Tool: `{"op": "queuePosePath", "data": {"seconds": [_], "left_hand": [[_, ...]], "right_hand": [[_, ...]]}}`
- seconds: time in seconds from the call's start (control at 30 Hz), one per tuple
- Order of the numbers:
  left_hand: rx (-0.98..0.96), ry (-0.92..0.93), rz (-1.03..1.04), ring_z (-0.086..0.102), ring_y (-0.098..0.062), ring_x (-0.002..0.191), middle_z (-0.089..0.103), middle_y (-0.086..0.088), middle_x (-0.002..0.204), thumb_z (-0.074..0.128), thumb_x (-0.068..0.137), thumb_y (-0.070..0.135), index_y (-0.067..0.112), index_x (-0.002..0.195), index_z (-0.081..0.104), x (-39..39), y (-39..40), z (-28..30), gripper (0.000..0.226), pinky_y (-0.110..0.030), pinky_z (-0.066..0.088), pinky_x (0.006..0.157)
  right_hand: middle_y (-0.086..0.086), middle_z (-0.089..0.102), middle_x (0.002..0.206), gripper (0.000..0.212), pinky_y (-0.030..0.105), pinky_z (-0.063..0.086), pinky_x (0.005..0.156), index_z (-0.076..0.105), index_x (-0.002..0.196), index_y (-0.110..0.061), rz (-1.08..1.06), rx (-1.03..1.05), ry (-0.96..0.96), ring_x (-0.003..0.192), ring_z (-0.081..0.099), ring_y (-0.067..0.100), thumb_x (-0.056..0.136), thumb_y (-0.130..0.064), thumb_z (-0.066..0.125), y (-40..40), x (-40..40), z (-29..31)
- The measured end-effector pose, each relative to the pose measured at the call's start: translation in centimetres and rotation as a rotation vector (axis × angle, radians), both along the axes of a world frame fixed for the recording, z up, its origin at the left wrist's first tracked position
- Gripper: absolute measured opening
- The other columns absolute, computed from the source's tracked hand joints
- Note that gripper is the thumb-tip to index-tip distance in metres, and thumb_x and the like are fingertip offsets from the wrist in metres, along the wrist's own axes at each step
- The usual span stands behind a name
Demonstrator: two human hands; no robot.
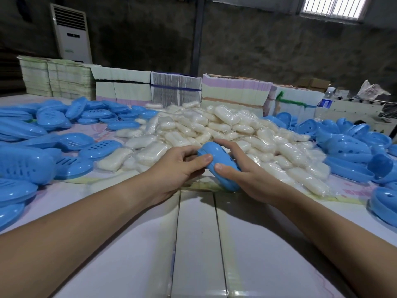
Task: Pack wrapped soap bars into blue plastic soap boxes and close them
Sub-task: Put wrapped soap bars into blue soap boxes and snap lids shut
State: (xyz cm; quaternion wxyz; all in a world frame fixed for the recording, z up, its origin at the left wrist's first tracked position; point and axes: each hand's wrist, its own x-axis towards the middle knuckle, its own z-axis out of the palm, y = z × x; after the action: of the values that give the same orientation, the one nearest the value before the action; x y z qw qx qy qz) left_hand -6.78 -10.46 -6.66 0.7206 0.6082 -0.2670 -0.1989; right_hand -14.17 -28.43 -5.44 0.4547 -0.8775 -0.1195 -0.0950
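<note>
Seen from the head camera, a pale bench (197,244) stretches away from the person, its near edge bare where two forearms reach in. At the middle of the bench a large heap of wrapped soap bars (217,134), white in clear film, lies just behind the hands and spreads toward the right side. Loose blue soap box halves (43,134) with slotted bases crowd the left edge, some stacked, some overturned; more blue halves with round holes (352,143) pile along the right edge. Along the far edge stand bundles of flat folded cartons (122,84), strapped and upright, with a water bottle (326,100) near the far right corner and a white floor-standing air conditioner (72,33) behind the far left corner. Over the middle of the bench, both hands hold one closed blue soap box (219,162), tilted on its side. The left hand (178,166) grips its left end, thumb across the top. The right hand (242,171) curls round its right side, thumb pressing the seam. What is inside the closed box cannot be seen.
</note>
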Motion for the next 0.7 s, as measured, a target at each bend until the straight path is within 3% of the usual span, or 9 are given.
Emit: {"op": "queuePosePath", "data": {"seconds": [0.07, 0.2, 0.33, 0.43, 0.53, 0.63, 0.7], "left_hand": [[0.005, -0.03, -0.008, 0.069, -0.017, 0.1, 0.074, -0.012, 0.109, 0.066, 0.09, 0.019, 0.005, 0.117, 0.068, 0.2, 0.0, -0.2, 0.03, -0.03, 0.053, 0.099], [0.014, -0.088, 0.025, 0.068, -0.017, 0.099, 0.074, -0.016, 0.11, 0.068, 0.086, 0.025, 0.007, 0.114, 0.07, 0.3, 0.0, -0.4, 0.034, -0.031, 0.054, 0.099], [0.024, -0.108, -0.007, 0.067, -0.023, 0.11, 0.072, -0.016, 0.116, 0.069, 0.082, 0.03, 0.008, 0.118, 0.069, 0.2, 0.2, -0.3, 0.042, -0.033, 0.052, 0.103], [0.018, -0.098, -0.019, 0.067, -0.022, 0.111, 0.071, -0.017, 0.119, 0.062, 0.093, 0.021, 0.008, 0.119, 0.068, 0.0, 0.0, -0.4, 0.029, -0.03, 0.053, 0.1], [0.026, -0.081, -0.004, 0.065, -0.029, 0.117, 0.07, -0.017, 0.12, 0.053, 0.101, 0.021, 0.01, 0.123, 0.065, -0.4, -0.4, -0.4, 0.027, -0.036, 0.049, 0.106], [-0.022, -0.045, -0.018, 0.064, -0.02, 0.108, 0.067, -0.015, 0.123, 0.048, 0.104, 0.026, 0.013, 0.134, 0.056, -0.8, -1.1, -0.1, 0.033, -0.031, 0.049, 0.1], [-0.046, 0.004, -0.022, 0.069, -0.01, 0.104, 0.065, -0.002, 0.131, 0.047, 0.105, 0.029, 0.024, 0.15, 0.041, -1.0, -1.2, 0.0, 0.046, -0.024, 0.056, 0.088]], "right_hand": [[-0.006, 0.052, 0.116, 0.067, 0.017, 0.046, 0.08, 0.032, 0.145, -0.034, -0.014, -0.026, -0.012, 0.091, 0.058, -0.001, 0.084, -0.046, 0.055, 0.0, -0.1, 0.0], [0.0, 0.053, 0.124, 0.065, 0.023, 0.046, 0.091, 0.035, 0.145, -0.033, -0.069, -0.056, -0.057, 0.104, 0.056, 0.011, 0.084, -0.049, 0.053, 0.4, -0.2, 0.0], [-0.003, 0.053, 0.121, 0.062, 0.02, 0.045, 0.088, 0.034, 0.143, -0.035, -0.06, -0.078, -0.046, 0.101, 0.057, 0.009, 0.085, -0.05, 0.051, 0.4, -0.2, 0.0], [-0.013, 0.055, 0.115, 0.055, 0.021, 0.045, 0.087, 0.037, 0.137, -0.04, -0.071, -0.066, -0.056, 0.099, 0.058, 0.004, 0.086, -0.052, 0.051, 0.3, -0.1, 0.0], [-0.019, 0.056, 0.108, 0.05, 0.015, 0.043, 0.083, 0.038, 0.133, -0.042, -0.105, -0.017, -0.08, 0.098, 0.059, -0.002, 0.087, -0.054, 0.051, 0.7, 0.1, -0.3], [-0.01, 0.06, 0.11, 0.054, 0.021, 0.05, 0.085, 0.037, 0.138, -0.034, -0.103, 0.115, -0.107, 0.097, 0.064, 0.002, 0.089, -0.052, 0.051, 1.5, 0.6, -1.0], [-0.006, 0.06, 0.114, 0.053, 0.026, 0.051, 0.091, 0.034, 0.138, -0.031, -0.097, 0.167, -0.115, 0.101, 0.064, 0.006, 0.092, -0.049, 0.052, 1.8, 0.9, -1.4]]}}
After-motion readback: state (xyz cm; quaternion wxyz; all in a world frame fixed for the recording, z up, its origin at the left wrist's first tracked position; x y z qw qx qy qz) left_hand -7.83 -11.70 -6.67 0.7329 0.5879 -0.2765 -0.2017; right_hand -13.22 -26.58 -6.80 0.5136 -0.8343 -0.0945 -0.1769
